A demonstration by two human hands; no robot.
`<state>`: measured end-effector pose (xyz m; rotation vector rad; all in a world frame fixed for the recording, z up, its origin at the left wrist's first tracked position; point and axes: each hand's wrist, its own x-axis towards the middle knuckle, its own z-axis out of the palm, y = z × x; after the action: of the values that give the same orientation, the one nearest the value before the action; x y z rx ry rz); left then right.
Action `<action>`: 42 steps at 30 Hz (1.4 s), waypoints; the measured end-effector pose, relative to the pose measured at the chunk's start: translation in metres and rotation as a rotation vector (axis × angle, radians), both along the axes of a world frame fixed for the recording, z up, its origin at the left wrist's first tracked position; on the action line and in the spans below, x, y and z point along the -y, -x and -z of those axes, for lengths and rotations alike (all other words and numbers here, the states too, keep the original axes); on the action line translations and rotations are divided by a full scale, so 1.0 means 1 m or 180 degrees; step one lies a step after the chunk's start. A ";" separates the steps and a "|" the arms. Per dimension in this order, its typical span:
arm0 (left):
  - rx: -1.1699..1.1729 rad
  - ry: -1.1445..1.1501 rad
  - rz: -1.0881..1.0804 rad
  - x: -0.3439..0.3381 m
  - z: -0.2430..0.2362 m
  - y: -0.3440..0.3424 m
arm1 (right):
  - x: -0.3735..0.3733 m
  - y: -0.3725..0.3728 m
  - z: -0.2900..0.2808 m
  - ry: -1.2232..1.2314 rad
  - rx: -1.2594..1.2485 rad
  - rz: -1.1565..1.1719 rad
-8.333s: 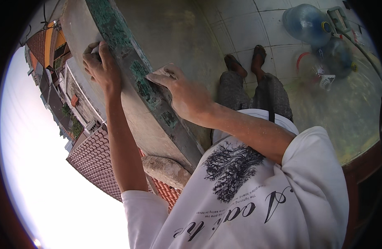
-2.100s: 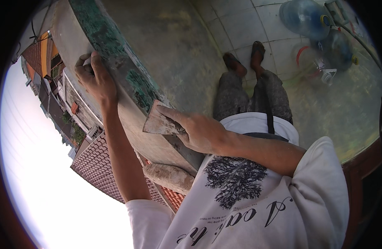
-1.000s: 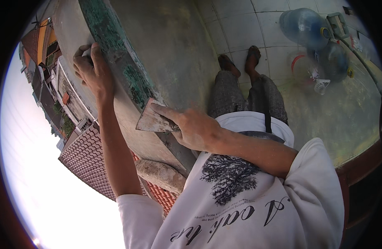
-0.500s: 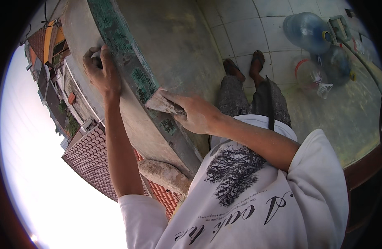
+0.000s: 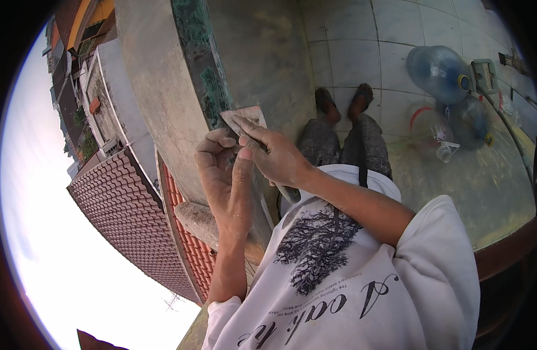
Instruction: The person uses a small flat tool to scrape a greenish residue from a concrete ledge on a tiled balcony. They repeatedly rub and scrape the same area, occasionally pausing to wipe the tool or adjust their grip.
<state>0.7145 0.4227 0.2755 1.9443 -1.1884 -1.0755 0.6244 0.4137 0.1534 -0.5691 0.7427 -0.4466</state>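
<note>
My right hand (image 5: 280, 162) is closed round a scraper with a wide, stained flat blade (image 5: 248, 115) and a dark handle, which juts out below my fingers. The blade lies over the strip of flaking green paint (image 5: 205, 52) along the edge of a grey concrete ledge (image 5: 154, 87). My left hand (image 5: 224, 181) is just left of the right one, palm turned up, fingers loosely curled and thumb apart, with nothing visible in it; whether it touches the scraper I cannot tell.
A white tiled floor (image 5: 350, 61) lies beyond my feet. At right are blue plastic jugs (image 5: 433, 73), a clear container with a red rim (image 5: 424, 125) and a dark hose (image 5: 507, 131). A rough pale stone (image 5: 193, 220) sits at the ledge's lower end, above tiled roofs (image 5: 125, 213) outside.
My left hand has left the ledge and come down beside my right hand. The scraper has moved up and right, turning so its handle shows. The view has swung slightly.
</note>
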 end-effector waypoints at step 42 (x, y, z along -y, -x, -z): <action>-0.1363 -0.0295 -0.1444 -0.040 0.064 0.036 | -0.014 -0.013 -0.004 0.0415 -0.0130 0.0488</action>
<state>0.6786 0.4626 0.2113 1.8034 -0.4466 -1.2239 0.6373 0.4274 0.1572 -0.6473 0.8034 -0.6304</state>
